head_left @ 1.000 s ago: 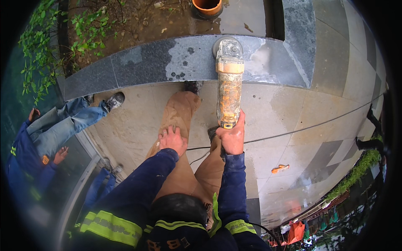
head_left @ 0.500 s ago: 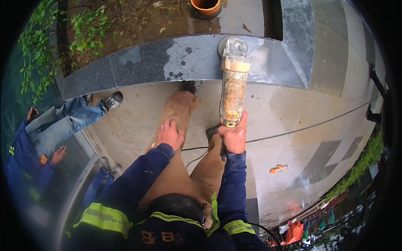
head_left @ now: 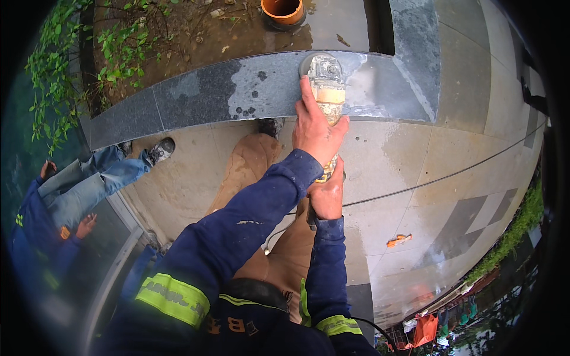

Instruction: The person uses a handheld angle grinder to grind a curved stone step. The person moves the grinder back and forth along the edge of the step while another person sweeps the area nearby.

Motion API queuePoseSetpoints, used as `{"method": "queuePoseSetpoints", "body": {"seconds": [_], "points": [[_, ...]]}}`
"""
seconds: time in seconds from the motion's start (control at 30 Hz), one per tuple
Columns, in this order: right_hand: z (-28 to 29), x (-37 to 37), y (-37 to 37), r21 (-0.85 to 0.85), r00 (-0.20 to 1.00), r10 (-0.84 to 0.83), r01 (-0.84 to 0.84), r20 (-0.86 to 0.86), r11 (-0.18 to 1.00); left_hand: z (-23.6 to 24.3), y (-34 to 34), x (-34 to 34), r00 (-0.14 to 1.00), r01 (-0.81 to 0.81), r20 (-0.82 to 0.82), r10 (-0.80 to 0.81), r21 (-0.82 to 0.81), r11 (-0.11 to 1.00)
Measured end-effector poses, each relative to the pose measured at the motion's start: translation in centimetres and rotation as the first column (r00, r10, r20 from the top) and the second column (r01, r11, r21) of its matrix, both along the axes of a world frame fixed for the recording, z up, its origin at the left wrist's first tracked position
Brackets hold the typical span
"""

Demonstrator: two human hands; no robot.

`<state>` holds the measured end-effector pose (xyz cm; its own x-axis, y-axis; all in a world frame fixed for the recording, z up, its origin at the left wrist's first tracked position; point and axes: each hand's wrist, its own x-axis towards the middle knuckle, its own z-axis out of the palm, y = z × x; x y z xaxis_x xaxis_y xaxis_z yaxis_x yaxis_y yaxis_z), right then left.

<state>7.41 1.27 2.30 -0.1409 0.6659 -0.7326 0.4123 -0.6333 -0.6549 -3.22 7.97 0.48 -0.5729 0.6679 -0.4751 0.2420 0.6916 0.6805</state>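
Observation:
A worn orange angle grinder [head_left: 331, 95], caked with pale dust, points away from me over a grey stone ledge [head_left: 196, 89]. Its head and round disc [head_left: 307, 62] rest on or just above the ledge; contact is hard to make out. My right hand [head_left: 326, 197] is closed round the rear end of the body. Farther forward, my left hand [head_left: 317, 133] grips the body from the left and above, its index finger stretched along beside the head. Much of the grinder's middle is hidden under that hand. Wet, pale patches mark the stone around the head.
Beyond the ledge lies muddy water with an orange pipe [head_left: 284, 10] and leafy plants [head_left: 56, 77]. A black cable [head_left: 439, 179] crosses the paving to the right. A small orange object [head_left: 398, 240] lies there. Another person's jeans [head_left: 89, 181] show at left, near glass.
My left hand has left my knee and taken hold of the grinder's body. The grinder has shifted slightly left in view, still held by my right hand.

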Motion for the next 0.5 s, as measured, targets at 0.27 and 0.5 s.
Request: {"method": "queuePoseSetpoints", "body": {"seconds": [0.27,0.5], "points": [[-0.5,0.8,-2.7,-0.011,0.999,0.034,-0.034,-0.029,0.999,0.3,-2.8,-0.1,0.996,-0.072,0.048,0.073,-0.036,0.997],[1.0,0.9,-1.3,-0.016,1.0,0.014,-0.014,0.023,1.0,0.4,-1.9,1.0,0.994,-0.039,0.105,0.041,-0.015,0.999]]}}
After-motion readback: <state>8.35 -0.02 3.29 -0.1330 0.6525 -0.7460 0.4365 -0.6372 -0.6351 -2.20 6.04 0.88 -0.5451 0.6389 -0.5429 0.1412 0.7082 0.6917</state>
